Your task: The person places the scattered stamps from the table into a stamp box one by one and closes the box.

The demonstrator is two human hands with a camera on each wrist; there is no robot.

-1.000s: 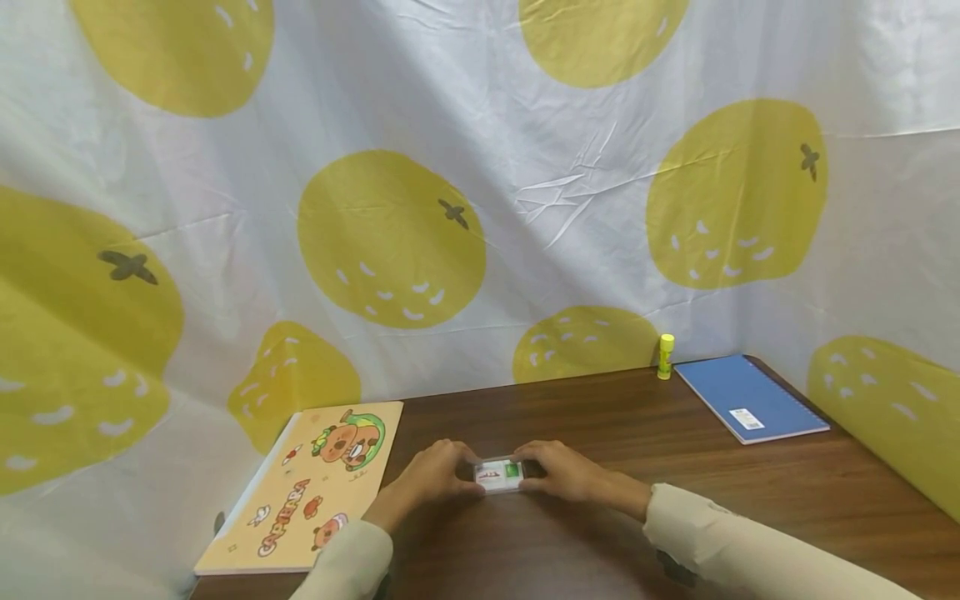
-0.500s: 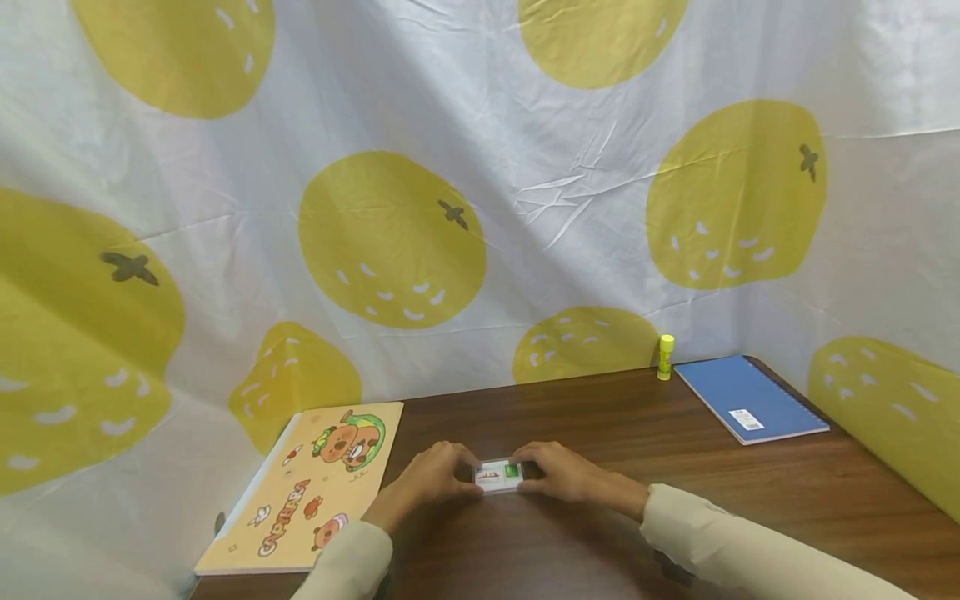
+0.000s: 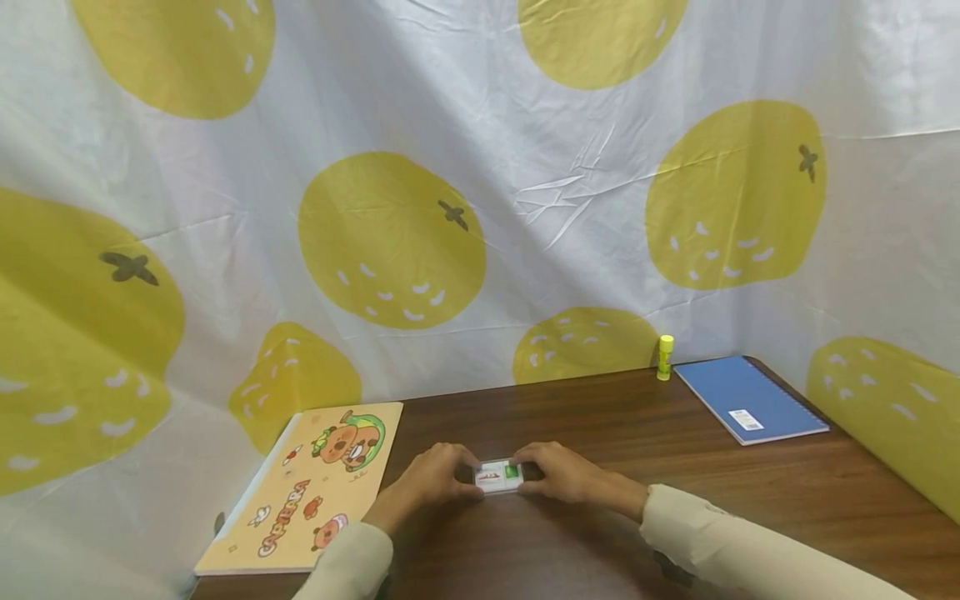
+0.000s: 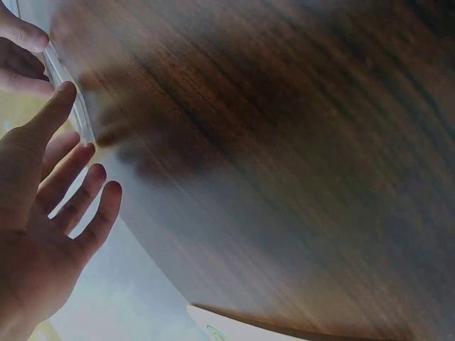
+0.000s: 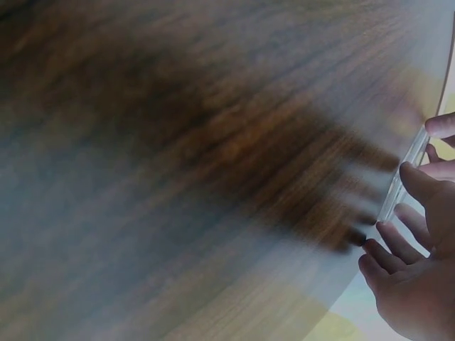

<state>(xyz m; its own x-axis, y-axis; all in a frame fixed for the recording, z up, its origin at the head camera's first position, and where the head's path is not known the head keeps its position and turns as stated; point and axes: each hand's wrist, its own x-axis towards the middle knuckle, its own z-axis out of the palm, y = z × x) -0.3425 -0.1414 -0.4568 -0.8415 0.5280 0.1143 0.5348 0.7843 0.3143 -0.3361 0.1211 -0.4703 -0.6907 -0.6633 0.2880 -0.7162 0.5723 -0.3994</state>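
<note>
A small flat clear plastic case [image 3: 491, 476], with white, red-printed and green areas showing through, lies low at the table's middle. My left hand [image 3: 438, 477] pinches its left end, thumb on the near edge and forefinger on the far edge. At the opposite end my right hand [image 3: 558, 473] grips it the same way. Seen edge-on in the left wrist view, the case [image 4: 83, 117] is a thin transparent slab beside the thumb. The right wrist view also shows the case [image 5: 393, 190] edge-on, the other fingers of that hand spread loosely below.
A peach-coloured capybara drawing book [image 3: 300, 492] lies to the left on the dark wooden table [image 3: 585, 550]. Toward the back right stand a yellow glue stick [image 3: 665, 357] and, flat beside it, a blue notebook [image 3: 750, 398]. A white fruit-print curtain [image 3: 510, 250] hangs behind.
</note>
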